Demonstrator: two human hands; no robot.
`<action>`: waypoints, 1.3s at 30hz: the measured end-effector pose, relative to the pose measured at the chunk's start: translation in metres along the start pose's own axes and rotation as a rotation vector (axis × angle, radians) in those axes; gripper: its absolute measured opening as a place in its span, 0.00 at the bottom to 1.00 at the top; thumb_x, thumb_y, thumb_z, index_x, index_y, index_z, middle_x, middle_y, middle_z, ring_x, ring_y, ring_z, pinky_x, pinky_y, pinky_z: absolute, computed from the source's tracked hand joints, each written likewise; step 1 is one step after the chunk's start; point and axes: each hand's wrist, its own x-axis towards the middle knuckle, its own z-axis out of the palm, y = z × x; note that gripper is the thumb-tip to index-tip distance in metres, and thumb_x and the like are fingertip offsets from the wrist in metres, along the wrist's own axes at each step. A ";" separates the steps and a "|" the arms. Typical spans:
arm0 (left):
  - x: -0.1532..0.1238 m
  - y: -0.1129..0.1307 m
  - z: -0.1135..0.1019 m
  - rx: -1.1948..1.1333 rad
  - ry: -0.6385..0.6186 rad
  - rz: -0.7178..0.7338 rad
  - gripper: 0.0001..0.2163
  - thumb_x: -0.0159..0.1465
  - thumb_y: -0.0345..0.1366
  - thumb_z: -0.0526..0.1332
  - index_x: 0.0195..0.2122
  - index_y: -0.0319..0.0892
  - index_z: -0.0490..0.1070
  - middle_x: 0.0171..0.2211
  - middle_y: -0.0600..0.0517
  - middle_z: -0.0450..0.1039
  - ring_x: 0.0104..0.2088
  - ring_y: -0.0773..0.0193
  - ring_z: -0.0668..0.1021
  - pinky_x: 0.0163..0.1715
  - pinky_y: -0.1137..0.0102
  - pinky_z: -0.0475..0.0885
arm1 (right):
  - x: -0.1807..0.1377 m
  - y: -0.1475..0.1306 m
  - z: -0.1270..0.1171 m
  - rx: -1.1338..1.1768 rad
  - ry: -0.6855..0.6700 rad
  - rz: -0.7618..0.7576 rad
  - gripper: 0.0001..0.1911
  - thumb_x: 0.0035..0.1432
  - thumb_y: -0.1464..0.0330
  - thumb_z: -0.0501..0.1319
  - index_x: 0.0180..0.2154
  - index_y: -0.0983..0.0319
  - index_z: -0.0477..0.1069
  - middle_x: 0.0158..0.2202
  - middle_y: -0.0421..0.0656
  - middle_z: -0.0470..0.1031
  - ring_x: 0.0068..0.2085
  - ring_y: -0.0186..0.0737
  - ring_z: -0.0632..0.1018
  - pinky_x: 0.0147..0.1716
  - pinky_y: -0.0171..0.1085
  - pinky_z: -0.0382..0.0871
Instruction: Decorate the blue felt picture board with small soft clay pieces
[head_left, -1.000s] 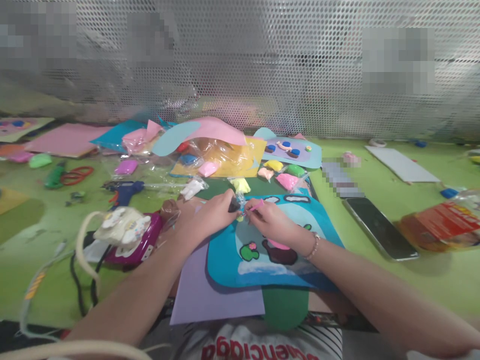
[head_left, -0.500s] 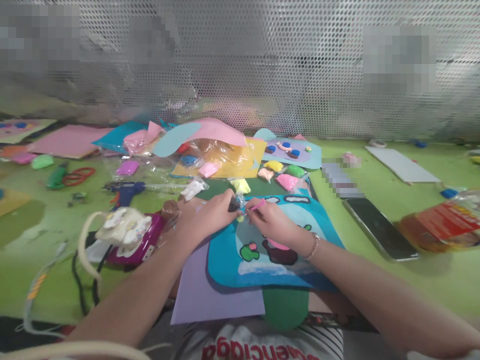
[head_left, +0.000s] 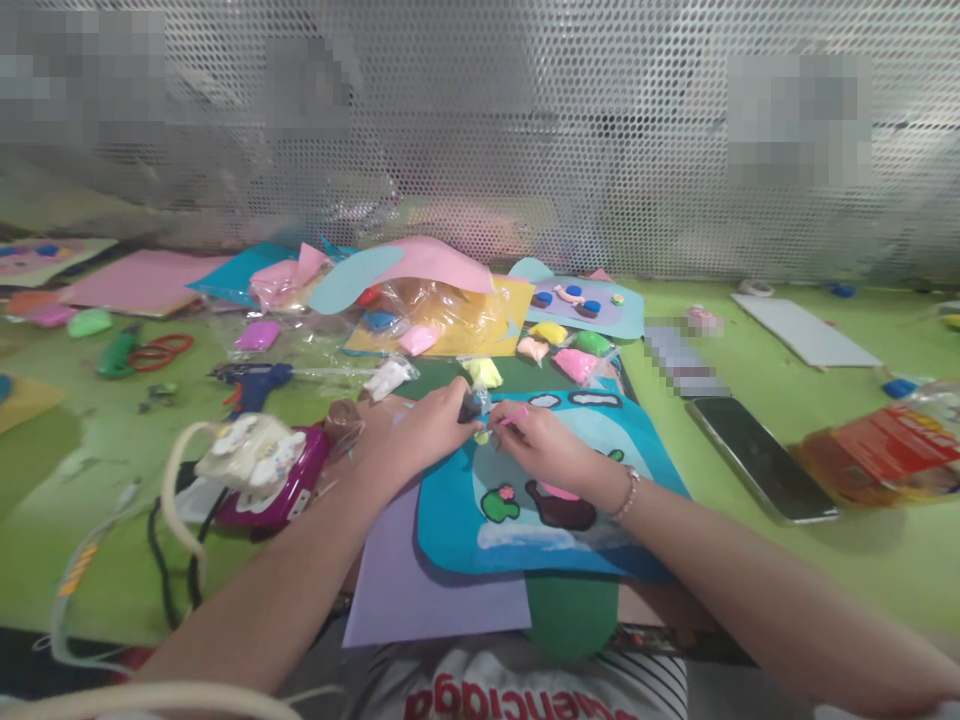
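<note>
My left hand (head_left: 420, 432) is closed, pinching a small dark piece (head_left: 469, 406) at its fingertips. Right beside it, my right hand (head_left: 541, 445) is closed on a thin pink stick (head_left: 513, 417) whose tip meets a tiny yellow-green bit (head_left: 481, 436). Both hands hover over the upper left part of a blue felt picture (head_left: 645, 455) with a green cactus shape (head_left: 498, 505), a dark brown and pink shape (head_left: 560, 505) and white cloud outlines. The picture lies on a lilac sheet (head_left: 420, 590).
A black phone (head_left: 759, 455) lies right of the picture, an orange packet (head_left: 885, 450) further right. Left are a purple case (head_left: 270, 490) with a cream cord, a blue glue gun (head_left: 251, 382) and red scissors (head_left: 154, 352). Coloured clay lumps and bags sit behind; a perforated screen (head_left: 525, 130) closes the back.
The pink stick's tip in my right hand has dipped slightly toward the felt. Otherwise both hands stay in place.
</note>
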 end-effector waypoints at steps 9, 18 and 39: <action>-0.001 0.002 -0.002 0.029 -0.016 0.000 0.12 0.57 0.42 0.59 0.37 0.43 0.58 0.35 0.47 0.72 0.38 0.52 0.76 0.29 0.68 0.65 | -0.001 0.001 0.001 0.000 0.004 0.017 0.07 0.59 0.76 0.49 0.33 0.62 0.62 0.26 0.40 0.69 0.28 0.34 0.70 0.28 0.32 0.61; -0.002 0.002 -0.003 0.017 -0.020 -0.005 0.13 0.57 0.42 0.59 0.39 0.43 0.59 0.35 0.47 0.72 0.38 0.52 0.76 0.28 0.68 0.65 | -0.001 -0.002 0.000 0.018 -0.002 0.019 0.07 0.58 0.77 0.49 0.34 0.61 0.62 0.26 0.40 0.69 0.28 0.34 0.71 0.29 0.32 0.62; 0.014 0.000 0.017 -0.249 0.439 0.028 0.13 0.58 0.44 0.57 0.39 0.42 0.61 0.35 0.48 0.72 0.37 0.57 0.75 0.35 0.66 0.68 | 0.000 -0.021 -0.044 -0.111 0.248 -0.129 0.14 0.64 0.71 0.45 0.33 0.64 0.68 0.38 0.48 0.66 0.40 0.39 0.70 0.42 0.41 0.67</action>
